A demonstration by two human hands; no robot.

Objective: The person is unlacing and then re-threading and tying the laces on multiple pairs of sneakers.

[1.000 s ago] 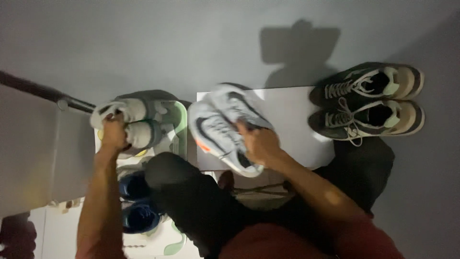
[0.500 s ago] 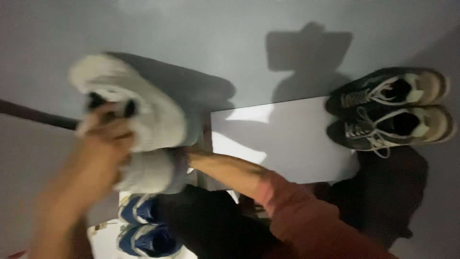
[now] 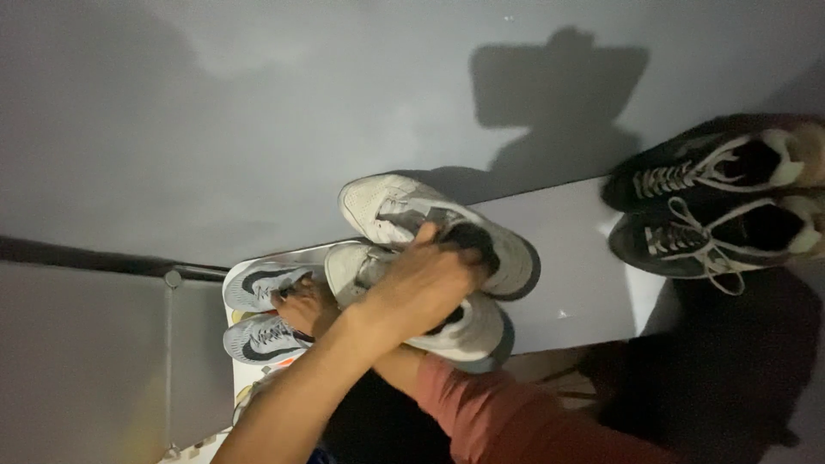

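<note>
Gripping 2 white sneakers (image 3: 430, 258) by their collars, my left hand (image 3: 421, 288) clamped them together above the white shelf (image 3: 576, 258); my right hand (image 3: 305, 308), crossed beneath, pinched the grey running shoes (image 3: 262, 314) at shelf's left end.

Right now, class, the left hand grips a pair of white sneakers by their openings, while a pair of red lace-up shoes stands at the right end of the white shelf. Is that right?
One detail is wrong: the lace-up shoes at the right end of the white shelf are black with white laces, not red. The head view shows this. The left hand does grip the white sneakers by their openings.
</note>
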